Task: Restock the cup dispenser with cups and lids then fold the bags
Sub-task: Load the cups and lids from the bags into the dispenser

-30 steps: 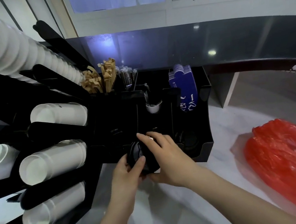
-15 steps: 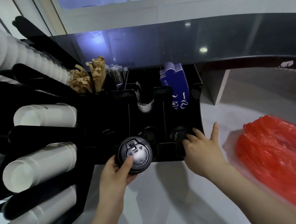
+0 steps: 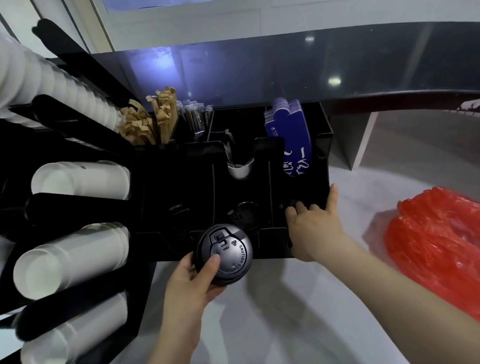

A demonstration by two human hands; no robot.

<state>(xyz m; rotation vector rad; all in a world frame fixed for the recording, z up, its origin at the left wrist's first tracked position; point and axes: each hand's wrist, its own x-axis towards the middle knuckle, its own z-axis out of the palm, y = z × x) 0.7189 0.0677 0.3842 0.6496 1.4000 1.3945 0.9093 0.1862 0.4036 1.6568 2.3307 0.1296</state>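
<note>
Left hand (image 3: pixel 185 280) grasps black lids (image 3: pixel 224 254) for loading | right hand (image 3: pixel 314 227), fingers curled (contents unseen), steadies dispenser (image 3: pixel 299 148) at tabletop (image 3: pixel 283 315) rear edge.

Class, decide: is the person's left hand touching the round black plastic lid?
Touching. The head view shows the left hand gripping the round black plastic lid, thumb pressed on top.

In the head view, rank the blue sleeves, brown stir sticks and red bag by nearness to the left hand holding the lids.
1. Brown stir sticks, up behind the left hand and the black lids.
2. Blue sleeves, upper right.
3. Red bag, far right.
</note>
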